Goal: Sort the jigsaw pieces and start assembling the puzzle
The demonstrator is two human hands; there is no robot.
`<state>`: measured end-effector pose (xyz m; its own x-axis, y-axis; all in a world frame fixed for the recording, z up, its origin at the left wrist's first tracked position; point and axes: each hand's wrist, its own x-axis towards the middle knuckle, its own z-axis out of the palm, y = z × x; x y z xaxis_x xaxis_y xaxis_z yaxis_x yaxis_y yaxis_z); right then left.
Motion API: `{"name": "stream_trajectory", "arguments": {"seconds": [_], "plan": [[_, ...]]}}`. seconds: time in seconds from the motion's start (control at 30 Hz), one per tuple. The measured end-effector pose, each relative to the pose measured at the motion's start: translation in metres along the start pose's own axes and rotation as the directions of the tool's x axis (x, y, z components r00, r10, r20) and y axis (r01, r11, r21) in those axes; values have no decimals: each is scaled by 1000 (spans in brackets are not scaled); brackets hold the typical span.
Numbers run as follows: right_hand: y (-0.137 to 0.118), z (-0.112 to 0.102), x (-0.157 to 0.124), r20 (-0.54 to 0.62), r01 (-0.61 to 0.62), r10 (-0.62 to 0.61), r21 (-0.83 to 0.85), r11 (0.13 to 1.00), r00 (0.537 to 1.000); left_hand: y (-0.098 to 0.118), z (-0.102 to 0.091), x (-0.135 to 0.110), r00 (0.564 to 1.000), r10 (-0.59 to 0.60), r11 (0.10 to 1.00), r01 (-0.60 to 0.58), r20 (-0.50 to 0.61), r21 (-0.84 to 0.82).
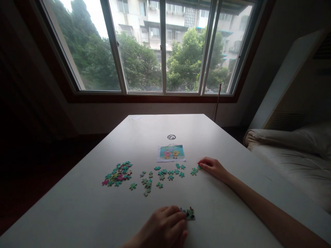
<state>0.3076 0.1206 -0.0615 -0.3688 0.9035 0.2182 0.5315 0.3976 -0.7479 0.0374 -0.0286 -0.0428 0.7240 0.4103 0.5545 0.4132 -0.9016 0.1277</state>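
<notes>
My left hand (167,224) rests low on the table, its fingers curled and closed on the left end of a small group of joined jigsaw pieces (190,214). The fingers hide part of that group. Farther off to the right, my right hand (212,167) has its fingertips together on a green jigsaw piece (199,167), with other loose pieces (193,171) just left of it. Loose green and teal pieces (161,177) spread across the middle. A printed picture sheet (172,153) of two cartoon figures lies behind them.
A heap of mixed-colour jigsaw pieces (119,175) lies at the left of the white table (77,206). Farther back is a round dark-rimmed mark (171,137). A pale padded seat (292,162) stands on the right, and a window (162,51) fills the far wall.
</notes>
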Motion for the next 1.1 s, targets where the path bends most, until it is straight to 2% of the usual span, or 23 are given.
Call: {"name": "stream_trajectory", "arguments": {"seconds": [0.6, 0.7, 0.8, 0.93, 1.1], "plan": [[2, 1, 0, 12, -6, 6, 27, 1000, 1000, -3, 7, -4, 1000, 3, 1000, -3, 7, 0], [1, 1, 0, 9, -2, 2, 27, 1000, 1000, -2, 5, -3, 1000, 6, 1000, -5, -18, 23], [1, 0, 0, 5, 2, -2, 18, 1000, 1000, 1, 0, -4, 995, 77, 994, -72, -62, 78], [0, -1, -1, 7, 6, -6, 8, 1000, 1000, 2, -2, -8, 978, 205, 966, -195, -44, 169], [1, -1, -1, 8, 12, -12, 9, 1000, 1000, -2, 1, -10, 955, 214, 965, -174, -206, 194]]}}
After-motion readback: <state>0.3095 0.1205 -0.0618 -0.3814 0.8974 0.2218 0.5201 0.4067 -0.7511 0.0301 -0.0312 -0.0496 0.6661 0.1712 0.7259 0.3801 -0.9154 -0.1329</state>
